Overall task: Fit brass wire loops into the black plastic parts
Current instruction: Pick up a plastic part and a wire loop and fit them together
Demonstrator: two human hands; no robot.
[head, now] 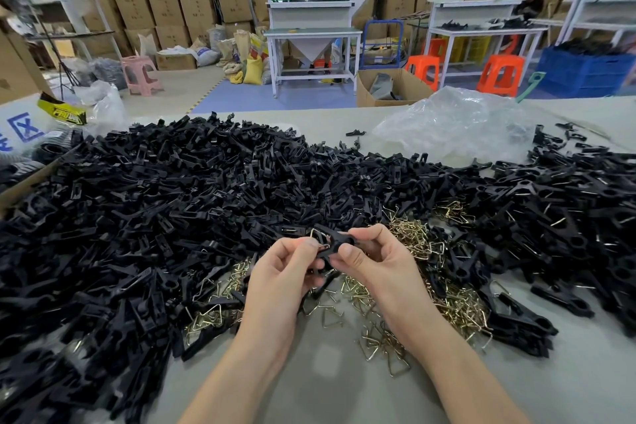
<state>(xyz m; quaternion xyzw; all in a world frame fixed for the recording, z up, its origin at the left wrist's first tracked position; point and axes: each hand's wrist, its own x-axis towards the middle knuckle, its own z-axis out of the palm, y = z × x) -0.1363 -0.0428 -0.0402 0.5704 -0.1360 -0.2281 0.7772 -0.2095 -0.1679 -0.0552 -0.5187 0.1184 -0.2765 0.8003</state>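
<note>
Both hands, left hand (287, 263) and right hand (373, 260), pinch one black plastic part (335, 244) bearing a brass wire loop (317, 235).

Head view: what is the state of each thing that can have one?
black part: lifted between both hands.
left hand: pinches the black part.
right hand: grips the black part.
brass wire loop: on the black part; seating unclear.
clear plastic bag: crumpled on the table.

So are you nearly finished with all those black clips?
Not nearly. Some parts in the right pile seem to have wire in them already. The left hand and right hand hold one black part with a brass loop at it. The big left pile and loose loops are left to do.
</note>
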